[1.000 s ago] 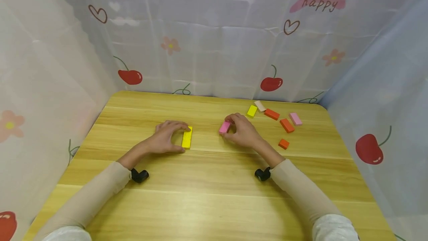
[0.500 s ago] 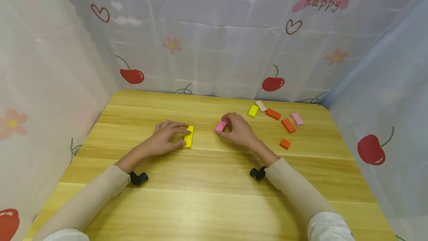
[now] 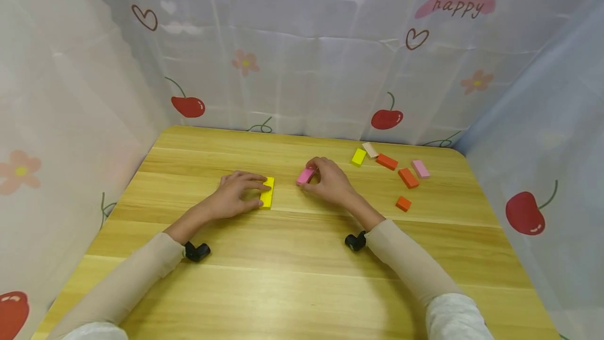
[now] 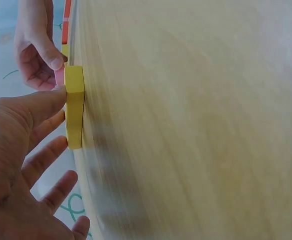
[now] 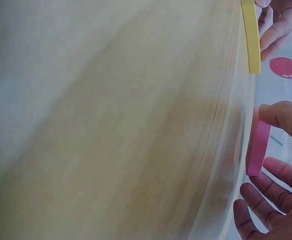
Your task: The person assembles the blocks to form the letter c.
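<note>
In the head view my left hand [image 3: 238, 194] lies at the left long side of a yellow block [image 3: 267, 193] on the table. Its thumb and fingertips touch the face nearest the hand, with the fingers spread and nearly straight, as the left wrist view also shows. To the right, my right hand [image 3: 329, 180] pinches a pink block [image 3: 305, 175] by its ends between thumb and fingers. The right wrist view shows this pink block [image 5: 258, 142] tilted slightly, near the tabletop, apart from the yellow one.
Off to the right on the wooden table [image 3: 283, 277] lie a small yellow block [image 3: 358, 157], a beige block [image 3: 370, 150], two longer red-orange blocks [image 3: 387, 161], another pink block [image 3: 420, 169] and a short orange block [image 3: 403, 203]. A printed curtain [image 3: 292, 88] borders the table's far edge.
My right hand has carried the pink block leftward, closer to the yellow block. My left hand's thumb and fingers have drawn in from the yellow block's ends onto its left side.
</note>
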`<state>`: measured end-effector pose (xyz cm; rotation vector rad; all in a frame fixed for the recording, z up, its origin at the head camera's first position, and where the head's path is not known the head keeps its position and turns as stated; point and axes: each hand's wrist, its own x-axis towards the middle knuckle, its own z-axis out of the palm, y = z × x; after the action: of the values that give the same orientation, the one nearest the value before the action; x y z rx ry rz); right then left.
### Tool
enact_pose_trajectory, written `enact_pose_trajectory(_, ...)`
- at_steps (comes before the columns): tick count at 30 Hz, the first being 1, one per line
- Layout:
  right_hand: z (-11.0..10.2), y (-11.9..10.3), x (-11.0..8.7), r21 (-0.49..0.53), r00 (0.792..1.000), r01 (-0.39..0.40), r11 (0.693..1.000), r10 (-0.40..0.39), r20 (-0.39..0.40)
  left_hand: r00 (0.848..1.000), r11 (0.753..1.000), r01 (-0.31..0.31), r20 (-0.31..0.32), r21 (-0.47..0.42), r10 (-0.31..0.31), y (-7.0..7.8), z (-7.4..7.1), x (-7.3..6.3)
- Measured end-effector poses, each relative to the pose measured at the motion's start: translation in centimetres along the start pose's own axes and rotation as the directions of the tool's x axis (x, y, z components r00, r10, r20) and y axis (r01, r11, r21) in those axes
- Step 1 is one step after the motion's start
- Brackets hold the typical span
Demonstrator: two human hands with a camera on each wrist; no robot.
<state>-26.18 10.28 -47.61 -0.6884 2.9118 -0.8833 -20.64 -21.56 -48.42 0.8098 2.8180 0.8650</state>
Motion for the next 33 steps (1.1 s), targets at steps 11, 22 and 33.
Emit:
enact_pose_trajectory(11, 1.0, -0.6, 1.2, 0.001, 1.000, -0.006, 1.000, 0.006, -0.013, 1.000, 1.000, 0.007, 0.017, -0.019, -0.007, 0.1, 0.0, 0.2)
enact_pose_trajectory(22, 1.7, -2.2, 2.5, -0.025, 0.998, -0.047, 0.999, 0.046, -0.034, 0.999, 0.999, 0.040, 0.037, -0.033, -0.039, 0.6, -0.4, 0.4)
enact_pose_trajectory(33, 2.3, -3.1, 3.4, -0.054, 0.997, -0.076, 0.996, 0.074, -0.037, 0.997, 0.992, 0.035, 0.075, -0.122, -0.026, 0.4, -0.4, 0.7)
